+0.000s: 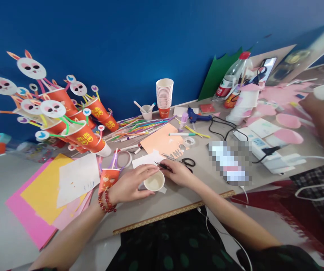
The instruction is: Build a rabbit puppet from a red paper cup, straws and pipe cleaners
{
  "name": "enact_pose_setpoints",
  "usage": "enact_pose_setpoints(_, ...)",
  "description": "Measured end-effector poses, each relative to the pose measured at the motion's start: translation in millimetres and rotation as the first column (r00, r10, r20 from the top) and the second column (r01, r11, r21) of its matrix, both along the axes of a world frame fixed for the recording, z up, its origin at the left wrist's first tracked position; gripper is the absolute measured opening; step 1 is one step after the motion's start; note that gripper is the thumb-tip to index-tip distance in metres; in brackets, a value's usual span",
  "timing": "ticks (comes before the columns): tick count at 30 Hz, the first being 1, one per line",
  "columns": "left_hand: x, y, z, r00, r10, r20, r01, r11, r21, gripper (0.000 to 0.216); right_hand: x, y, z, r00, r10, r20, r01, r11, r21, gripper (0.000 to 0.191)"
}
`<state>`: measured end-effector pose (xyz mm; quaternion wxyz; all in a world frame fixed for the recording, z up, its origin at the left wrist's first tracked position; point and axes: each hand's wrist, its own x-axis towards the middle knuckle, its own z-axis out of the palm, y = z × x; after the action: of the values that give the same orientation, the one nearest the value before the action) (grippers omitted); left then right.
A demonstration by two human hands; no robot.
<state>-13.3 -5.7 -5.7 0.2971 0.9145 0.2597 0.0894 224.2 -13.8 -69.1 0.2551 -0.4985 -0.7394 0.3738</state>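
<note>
A paper cup (154, 181) is being steadied near the table edge (173, 213) by the spread, curved left hand (130, 183) while a pen (163, 166) is being pinched by the right hand (179, 173) — gold characters (85, 138) being displayed on red cups (78, 145), scissors (194, 163) being partly blocked by that hand.

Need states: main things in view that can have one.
Plain white paper cup: open end up, in left hand
Slim black pen-like tool: in right hand
Black-handled scissors: lying, open or shut unclear
Clear plastic bottle: red cap on
Tall paper-cup stack: nested, upright
Blue glue gun: lying down
White power strip: black plug inserted
Rectangular phone: flat, screen lit, white cable attached
</note>
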Motion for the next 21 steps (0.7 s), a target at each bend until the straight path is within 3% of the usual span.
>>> enact_pose_setpoints(21,1.4,-3.9,-3.8,0.999,0.036,0.023,-0.036,0.999,0.019,0.07,-1.3,1.9,-6.9,1.0,-0.008,-0.006,0.008,1.0,0.025,0.008)
